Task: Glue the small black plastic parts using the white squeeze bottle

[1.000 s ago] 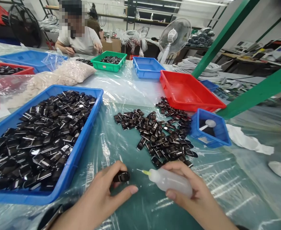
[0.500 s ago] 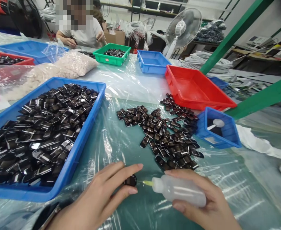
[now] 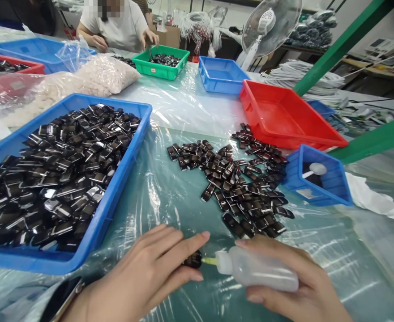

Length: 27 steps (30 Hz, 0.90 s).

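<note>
Between the thumb and fingers of my left hand (image 3: 160,264) is a glossy black piece (image 3: 193,259), held low over the green table surface. My right hand (image 3: 294,273) grips a translucent squeeze bottle (image 3: 260,268) lying nearly sideways. The bottle's yellow-green needle tip (image 3: 209,260) points left and meets or nearly meets the end of the black piece; actual contact is hard to tell. Just beyond my hands lies a loose pile of similar black pieces (image 3: 230,174). A big blue tray (image 3: 116,210) full of such pieces stands at the left.
A small blue bin (image 3: 321,192) with a white spoon (image 3: 314,170) stands right, near a red tray (image 3: 291,120) and a green post (image 3: 344,44). Farther back are a blue tray (image 3: 224,76), a green tray (image 3: 161,67), a bag of pale parts (image 3: 106,76) and a person (image 3: 119,27).
The needle tip is closer to the black piece in my left hand. The whole view has shifted slightly. The person across has a hand at the green tray.
</note>
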Motion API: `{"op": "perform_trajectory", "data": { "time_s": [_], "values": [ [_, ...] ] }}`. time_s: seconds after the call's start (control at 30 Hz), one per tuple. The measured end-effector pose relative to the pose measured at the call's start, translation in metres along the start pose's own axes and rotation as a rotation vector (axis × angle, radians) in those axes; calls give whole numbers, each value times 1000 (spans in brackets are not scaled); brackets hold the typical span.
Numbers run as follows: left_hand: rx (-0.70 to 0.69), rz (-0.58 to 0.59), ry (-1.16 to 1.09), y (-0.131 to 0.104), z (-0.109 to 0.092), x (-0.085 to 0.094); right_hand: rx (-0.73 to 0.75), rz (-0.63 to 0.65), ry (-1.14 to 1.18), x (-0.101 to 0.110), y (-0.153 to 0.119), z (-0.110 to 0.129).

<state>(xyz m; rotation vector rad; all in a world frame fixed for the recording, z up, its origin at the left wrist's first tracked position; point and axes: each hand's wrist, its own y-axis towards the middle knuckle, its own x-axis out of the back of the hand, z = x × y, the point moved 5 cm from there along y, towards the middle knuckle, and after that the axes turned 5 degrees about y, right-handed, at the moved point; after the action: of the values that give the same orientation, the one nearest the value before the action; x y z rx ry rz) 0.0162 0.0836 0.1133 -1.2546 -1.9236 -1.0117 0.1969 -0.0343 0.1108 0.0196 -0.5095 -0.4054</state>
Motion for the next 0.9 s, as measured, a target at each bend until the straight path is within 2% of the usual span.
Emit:
{"op": "perform_trajectory", "data": {
  "time_s": [0.1,0.2,0.3,0.63,0.9],
  "values": [
    [-16,-7,32,1,-2,1,5,-59,-7,0,-1,0],
    [-30,-30,52,3,-4,4,71,-75,11,-2,0,3],
    [-39,-38,45,4,-5,5,101,-37,57,-4,1,4],
    [-41,-42,18,3,-3,2,65,27,117,-7,2,1],
    [-33,-62,-60,2,-3,1,89,131,-20,-1,3,4]
  ]
}}
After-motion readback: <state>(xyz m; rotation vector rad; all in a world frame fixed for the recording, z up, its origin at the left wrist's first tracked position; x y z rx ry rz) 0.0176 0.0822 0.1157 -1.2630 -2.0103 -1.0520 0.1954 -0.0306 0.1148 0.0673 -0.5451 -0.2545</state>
